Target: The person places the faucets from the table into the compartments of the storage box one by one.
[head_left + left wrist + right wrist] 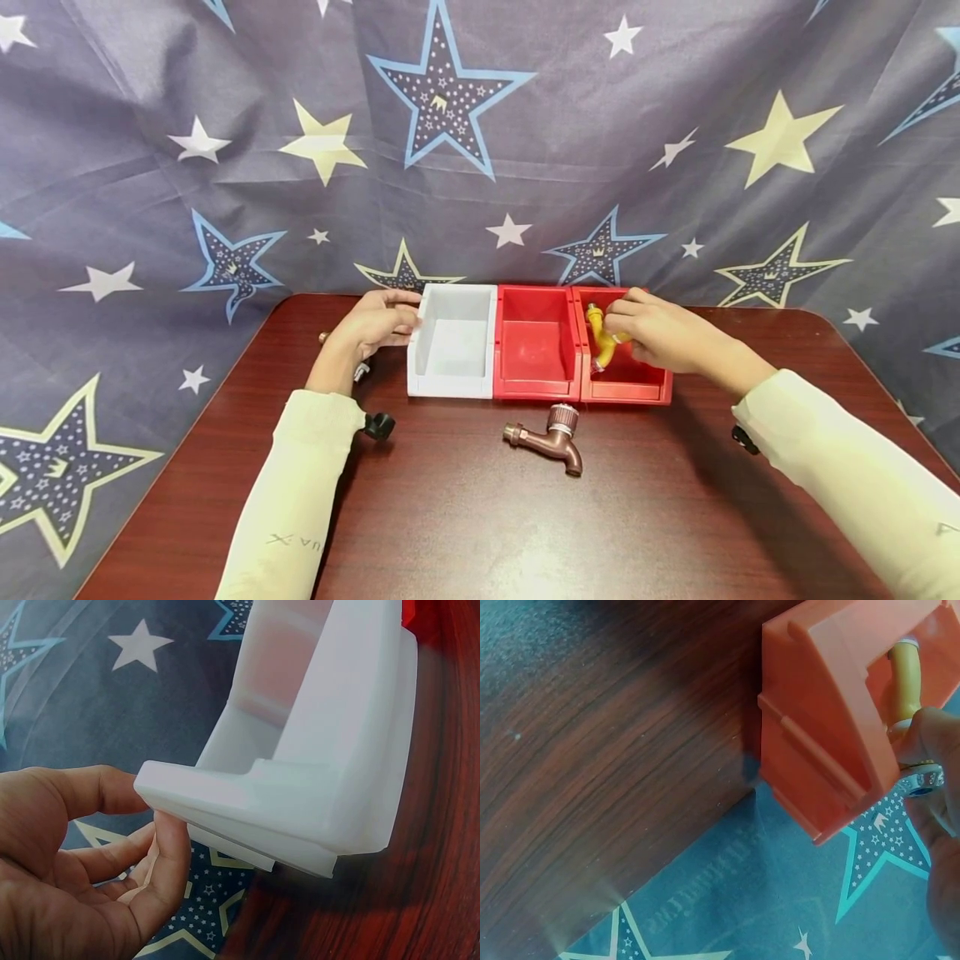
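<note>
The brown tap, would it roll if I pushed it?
The brown tap probably wouldn't roll far, since its bent spout sticks out. It looks metallic, so it may feel heavy. Its ribbed knob might be easy to grip.

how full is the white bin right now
Empty: in the head view, the white bin shows only its bare floor and walls, with the left hand gripping its edge.
</note>
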Demonstrator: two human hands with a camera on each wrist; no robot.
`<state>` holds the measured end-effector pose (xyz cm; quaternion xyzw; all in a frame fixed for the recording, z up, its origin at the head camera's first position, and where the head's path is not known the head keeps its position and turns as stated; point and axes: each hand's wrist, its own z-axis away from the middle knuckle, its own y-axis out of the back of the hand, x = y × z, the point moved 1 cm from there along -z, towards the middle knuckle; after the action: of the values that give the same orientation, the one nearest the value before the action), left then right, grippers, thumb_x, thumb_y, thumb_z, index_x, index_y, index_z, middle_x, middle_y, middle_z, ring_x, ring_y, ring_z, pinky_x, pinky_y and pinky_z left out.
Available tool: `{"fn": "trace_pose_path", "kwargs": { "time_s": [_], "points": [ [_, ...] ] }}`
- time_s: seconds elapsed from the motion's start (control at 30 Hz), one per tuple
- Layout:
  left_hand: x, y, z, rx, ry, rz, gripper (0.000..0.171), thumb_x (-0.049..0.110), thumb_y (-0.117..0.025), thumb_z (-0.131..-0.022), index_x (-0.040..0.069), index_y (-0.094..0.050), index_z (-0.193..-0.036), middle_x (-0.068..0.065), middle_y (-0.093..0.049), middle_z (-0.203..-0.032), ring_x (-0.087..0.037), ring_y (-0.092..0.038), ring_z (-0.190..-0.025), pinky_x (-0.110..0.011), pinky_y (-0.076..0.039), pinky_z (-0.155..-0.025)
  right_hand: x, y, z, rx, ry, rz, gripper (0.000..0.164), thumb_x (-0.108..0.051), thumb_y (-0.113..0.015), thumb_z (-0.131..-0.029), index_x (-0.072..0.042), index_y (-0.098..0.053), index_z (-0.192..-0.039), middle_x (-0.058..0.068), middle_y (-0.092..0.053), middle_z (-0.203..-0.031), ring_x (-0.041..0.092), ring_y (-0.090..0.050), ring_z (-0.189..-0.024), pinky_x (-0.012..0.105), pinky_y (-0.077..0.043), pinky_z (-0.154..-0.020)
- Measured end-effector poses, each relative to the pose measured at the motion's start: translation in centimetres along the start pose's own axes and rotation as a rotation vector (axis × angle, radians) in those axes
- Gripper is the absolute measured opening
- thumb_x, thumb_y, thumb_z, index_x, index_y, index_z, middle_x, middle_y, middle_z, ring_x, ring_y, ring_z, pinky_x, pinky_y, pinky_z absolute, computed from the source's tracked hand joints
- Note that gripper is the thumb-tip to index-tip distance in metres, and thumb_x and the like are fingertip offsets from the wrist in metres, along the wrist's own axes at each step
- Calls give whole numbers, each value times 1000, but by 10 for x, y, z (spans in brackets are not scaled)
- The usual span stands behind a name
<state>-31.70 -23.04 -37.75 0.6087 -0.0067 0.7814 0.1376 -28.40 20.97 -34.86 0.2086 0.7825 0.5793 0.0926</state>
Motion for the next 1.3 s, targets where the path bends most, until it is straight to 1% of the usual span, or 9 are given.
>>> {"fn": "trace_pose_path", "kwargs": {
  "time_s": [0.27, 0.5, 0.6, 0.8, 0.93, 1.07, 1.17, 1.3],
  "points": [
    [1, 0, 1, -9, 0, -3, 56, -3, -61, -94, 0, -45, -148, -27, -54, -139, -16, -67, -84, -32, -58, -77, -1, -6, -2, -58, -46, -11, 39, 12, -82, -66, -7, -64, -95, 4, -63, -93, 26, -50, -91, 41, -44, -83],
    [1, 1, 2, -5, -1, 1, 56, -3, -61, -93, 1, -46, -147, -27, -55, -140, -15, -67, -83, -31, -58, -74, 1, -9, -2, -85, -75, -6, 40, 12, -83, -66, -6, -63, -96, 4, -61, -91, 26, -49, -90, 40, -45, -83],
    [1, 1, 2, -2, 1, 1, 56, -3, -62, -93, 1, -47, -147, -27, -55, -140, -14, -66, -81, -31, -58, -74, 2, -11, -3, -118, -96, 24, 40, 9, -83, -67, -6, -63, -98, 4, -61, -92, 26, -50, -90, 42, -46, -84],
    [1, 1, 1, -9, 2, 3, 57, -2, -61, -94, 0, -45, -148, -27, -54, -140, -14, -66, -81, -31, -58, -74, 4, -13, -5, -177, -143, 95, 41, 4, -85, -69, -7, -65, -103, 5, -65, -99, 29, -55, -98, 49, -46, -92],
    [2, 1, 1, -9, 3, 6, 56, -3, -61, -94, 1, -46, -147, -27, -54, -140, -14, -66, -81, -30, -58, -73, 2, -15, -7, -206, -160, 129, 40, 1, -86, -70, -6, -67, -104, 5, -64, -99, 29, -55, -98, 48, -48, -88],
    [1, 0, 2, -10, 1, -2, 56, -2, -61, -94, 0, -45, -148, -27, -54, -140, -14, -65, -81, -29, -58, -73, 1, -17, -9, -219, -177, 156, 37, 0, -85, -71, -7, -69, -104, 5, -64, -98, 28, -56, -97, 47, -47, -82],
    [1, 0, 2, -7, 1, -1, 56, -3, -61, -94, 1, -45, -148, -27, -54, -140, -14, -65, -81, -29, -58, -72, 0, -18, -11, -226, -188, 178, 35, 1, -83, -72, -7, -70, -104, 6, -65, -97, 29, -57, -97, 50, -46, -83],
    [1, 0, 1, -5, 1, 6, 55, -4, -61, -93, 1, -46, -147, -27, -55, -140, -14, -65, -81, -30, -58, -72, -1, -20, -14, -254, -214, 219, 33, 0, -82, -73, -8, -71, -103, 6, -65, -98, 30, -58, -97, 54, -46, -86]
  ]
}}
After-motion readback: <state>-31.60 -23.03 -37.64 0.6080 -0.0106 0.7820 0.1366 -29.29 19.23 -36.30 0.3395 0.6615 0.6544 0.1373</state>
